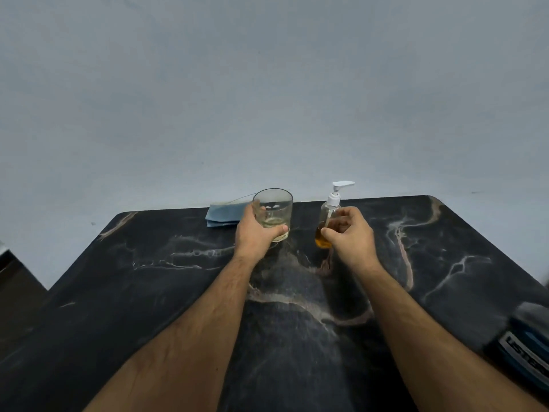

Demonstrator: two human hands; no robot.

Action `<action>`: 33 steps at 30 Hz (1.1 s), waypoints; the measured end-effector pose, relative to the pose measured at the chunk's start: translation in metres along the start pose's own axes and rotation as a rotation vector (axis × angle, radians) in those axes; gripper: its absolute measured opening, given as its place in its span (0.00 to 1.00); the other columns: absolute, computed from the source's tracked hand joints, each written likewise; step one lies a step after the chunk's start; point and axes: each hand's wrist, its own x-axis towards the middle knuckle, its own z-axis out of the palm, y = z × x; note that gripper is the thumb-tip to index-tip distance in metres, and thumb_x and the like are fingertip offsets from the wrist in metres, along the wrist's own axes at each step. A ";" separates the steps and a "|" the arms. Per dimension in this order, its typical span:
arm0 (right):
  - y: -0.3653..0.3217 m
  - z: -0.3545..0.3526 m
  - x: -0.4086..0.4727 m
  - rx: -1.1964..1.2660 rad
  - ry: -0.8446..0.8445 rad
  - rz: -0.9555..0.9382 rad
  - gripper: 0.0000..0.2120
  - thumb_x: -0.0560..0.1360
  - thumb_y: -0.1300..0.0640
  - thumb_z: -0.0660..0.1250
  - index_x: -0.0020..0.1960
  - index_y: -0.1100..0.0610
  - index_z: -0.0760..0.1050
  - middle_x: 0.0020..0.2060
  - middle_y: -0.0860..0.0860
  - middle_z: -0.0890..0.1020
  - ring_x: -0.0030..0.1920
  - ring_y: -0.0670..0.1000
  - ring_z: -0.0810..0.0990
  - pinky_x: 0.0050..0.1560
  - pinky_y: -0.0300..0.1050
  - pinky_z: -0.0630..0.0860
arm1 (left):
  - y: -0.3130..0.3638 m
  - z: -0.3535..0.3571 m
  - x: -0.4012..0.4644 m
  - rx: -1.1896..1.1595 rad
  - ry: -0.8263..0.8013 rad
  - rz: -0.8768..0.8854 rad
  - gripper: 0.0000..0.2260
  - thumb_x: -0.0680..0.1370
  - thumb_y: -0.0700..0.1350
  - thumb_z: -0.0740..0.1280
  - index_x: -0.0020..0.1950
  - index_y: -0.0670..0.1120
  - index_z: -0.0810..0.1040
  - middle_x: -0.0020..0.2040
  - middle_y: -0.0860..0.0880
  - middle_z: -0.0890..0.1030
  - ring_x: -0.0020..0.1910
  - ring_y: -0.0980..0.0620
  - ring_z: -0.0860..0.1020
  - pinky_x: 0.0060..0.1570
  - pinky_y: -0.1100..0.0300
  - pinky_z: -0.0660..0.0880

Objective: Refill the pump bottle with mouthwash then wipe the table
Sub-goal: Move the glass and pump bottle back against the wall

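Note:
A clear glass tumbler [274, 208] with a little pale liquid at its bottom stands on the dark marble table [178, 278]. My left hand [257, 233] is wrapped around its left side. To its right stands a clear pump bottle [328, 215] with a white pump head [341, 185] and amber liquid low inside. My right hand [349, 233] holds the bottle's body from the right, fingers curled on it. A folded blue cloth [224, 214] lies behind the glass by the wall.
A grey wall rises right behind the table's far edge. A dark blue object with a label [525, 349], blurred, sits at the table's right edge. The table's left edge drops to a dark floor area [17, 292].

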 end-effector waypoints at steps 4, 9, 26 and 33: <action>0.013 0.019 0.045 -0.016 0.004 0.008 0.18 0.70 0.59 0.75 0.56 0.51 0.72 0.47 0.47 0.82 0.48 0.48 0.82 0.53 0.50 0.81 | 0.001 0.018 0.041 0.033 -0.009 0.008 0.41 0.64 0.46 0.82 0.72 0.48 0.67 0.66 0.49 0.77 0.65 0.49 0.76 0.67 0.51 0.72; 0.018 0.035 0.090 -0.063 0.020 0.010 0.22 0.72 0.59 0.74 0.63 0.55 0.71 0.47 0.47 0.79 0.50 0.49 0.80 0.55 0.45 0.78 | -0.003 0.036 0.076 0.086 -0.032 0.006 0.41 0.65 0.45 0.82 0.73 0.46 0.65 0.67 0.48 0.77 0.66 0.49 0.75 0.66 0.56 0.70; 0.030 0.061 0.142 -0.167 0.019 0.018 0.22 0.72 0.58 0.74 0.63 0.56 0.72 0.47 0.49 0.80 0.46 0.47 0.77 0.31 0.28 0.65 | -0.012 0.048 0.103 0.161 0.026 -0.005 0.40 0.67 0.47 0.80 0.74 0.46 0.64 0.69 0.47 0.75 0.68 0.47 0.73 0.66 0.53 0.69; 0.029 0.065 0.144 -0.180 0.029 0.026 0.24 0.72 0.57 0.75 0.65 0.55 0.71 0.53 0.52 0.82 0.51 0.50 0.79 0.45 0.40 0.75 | -0.011 0.046 0.101 0.200 0.037 0.002 0.47 0.63 0.50 0.82 0.76 0.45 0.61 0.72 0.46 0.72 0.70 0.45 0.71 0.69 0.47 0.69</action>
